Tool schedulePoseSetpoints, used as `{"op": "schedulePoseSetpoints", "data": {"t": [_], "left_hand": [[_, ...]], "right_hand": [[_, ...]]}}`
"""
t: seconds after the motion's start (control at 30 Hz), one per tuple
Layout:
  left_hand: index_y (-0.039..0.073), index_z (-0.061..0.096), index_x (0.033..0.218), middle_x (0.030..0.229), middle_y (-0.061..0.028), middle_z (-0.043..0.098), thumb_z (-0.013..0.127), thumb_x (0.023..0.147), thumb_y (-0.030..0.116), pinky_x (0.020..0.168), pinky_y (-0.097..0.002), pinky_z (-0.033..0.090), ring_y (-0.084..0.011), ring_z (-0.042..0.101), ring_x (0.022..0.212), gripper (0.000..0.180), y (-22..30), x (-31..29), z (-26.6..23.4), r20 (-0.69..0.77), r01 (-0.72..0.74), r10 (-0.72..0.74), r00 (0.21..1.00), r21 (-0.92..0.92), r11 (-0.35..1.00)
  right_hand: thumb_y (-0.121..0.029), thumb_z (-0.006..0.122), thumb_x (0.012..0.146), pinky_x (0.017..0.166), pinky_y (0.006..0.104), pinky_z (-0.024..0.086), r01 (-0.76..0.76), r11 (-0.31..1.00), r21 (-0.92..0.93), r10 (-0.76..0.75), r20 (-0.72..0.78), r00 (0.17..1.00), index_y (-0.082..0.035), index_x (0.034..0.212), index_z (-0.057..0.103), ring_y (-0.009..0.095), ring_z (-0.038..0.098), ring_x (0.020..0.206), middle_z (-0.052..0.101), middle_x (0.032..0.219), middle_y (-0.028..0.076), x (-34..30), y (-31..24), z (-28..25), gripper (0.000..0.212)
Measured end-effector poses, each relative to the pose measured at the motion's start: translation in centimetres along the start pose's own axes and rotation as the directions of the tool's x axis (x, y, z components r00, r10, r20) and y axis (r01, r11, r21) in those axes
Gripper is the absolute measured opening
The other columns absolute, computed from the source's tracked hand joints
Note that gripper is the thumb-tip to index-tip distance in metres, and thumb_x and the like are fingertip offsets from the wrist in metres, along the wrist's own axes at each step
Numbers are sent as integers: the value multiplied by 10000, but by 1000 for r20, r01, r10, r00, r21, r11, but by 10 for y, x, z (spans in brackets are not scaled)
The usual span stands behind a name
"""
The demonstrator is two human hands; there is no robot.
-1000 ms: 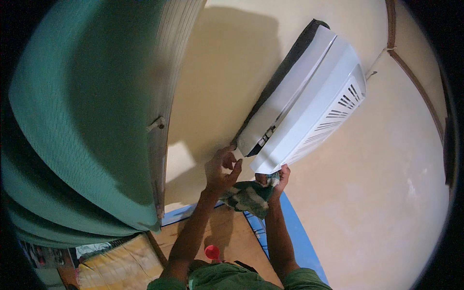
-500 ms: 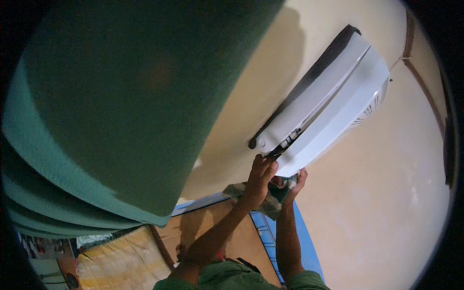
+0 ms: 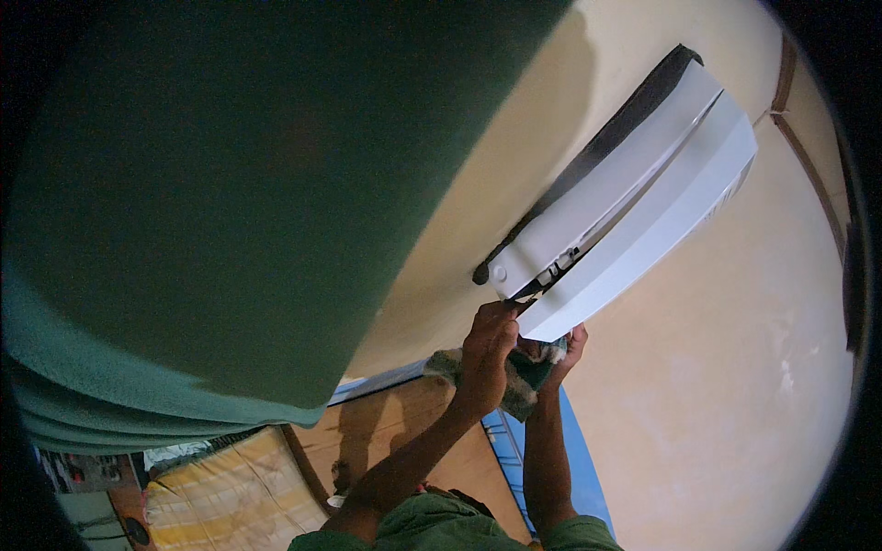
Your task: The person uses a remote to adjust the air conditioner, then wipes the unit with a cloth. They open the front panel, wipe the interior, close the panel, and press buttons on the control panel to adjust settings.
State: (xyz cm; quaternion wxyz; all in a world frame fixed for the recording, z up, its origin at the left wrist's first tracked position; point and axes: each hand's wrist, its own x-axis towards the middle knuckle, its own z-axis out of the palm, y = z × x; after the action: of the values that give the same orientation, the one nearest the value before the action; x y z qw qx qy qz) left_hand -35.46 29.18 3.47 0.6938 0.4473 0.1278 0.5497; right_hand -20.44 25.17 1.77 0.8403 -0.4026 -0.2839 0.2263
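A white wall-mounted air conditioner slants across the right half of the view. Its front panel stands apart from the casing, and dark inner parts show in the gap. At the panel's near lower corner, my left hand is closed with curled fingers, apparently gripping the edge. My right hand is just beyond that corner, closed on a patterned green and grey cloth. The cloth hangs between and behind my hands, and the right fingers are partly hidden by it and the panel.
A large green curtain or cloth fills the left side, close by. Behind the air conditioner runs a pale wall. Below are a yellow checked cloth, a brown wooden surface and a blue panel.
The air conditioner sits slightly farther right in view, and the slots on its front panel show less. My left hand has shifted slightly down, its fingers more curled. My right hand still holds the cloth.
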Motion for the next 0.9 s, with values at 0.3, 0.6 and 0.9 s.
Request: {"op": "schedulePoseSetpoints", "data": {"t": [0.3,0.6,0.9], "left_hand": [[21,696,1043,975,-125,706,636,897,13,814,-345,520,-243,674,906,158,14,16,-8,-50,-369,420,906,394,842],[121,711,1002,944,-63,725,772,766,-3,750,-343,548,-233,685,843,274,12,52,-21,174,-683,723,668,529,504],[115,650,896,840,-23,655,769,728,-7,671,-370,520,-224,629,784,239,15,72,-18,200,-692,721,664,529,491]], "right_hand": [[-498,392,985,422,342,440,54,992,-115,-48,53,997,-32,1036,562,203,544,471,586,666,73,0,7,-11,499],[-388,467,1004,704,324,520,-76,994,84,68,97,993,-28,1063,576,179,638,810,642,924,91,19,26,-66,381],[-445,414,1004,369,332,371,-78,991,104,59,180,982,-53,941,565,185,475,401,541,601,56,6,11,-24,424]]}}
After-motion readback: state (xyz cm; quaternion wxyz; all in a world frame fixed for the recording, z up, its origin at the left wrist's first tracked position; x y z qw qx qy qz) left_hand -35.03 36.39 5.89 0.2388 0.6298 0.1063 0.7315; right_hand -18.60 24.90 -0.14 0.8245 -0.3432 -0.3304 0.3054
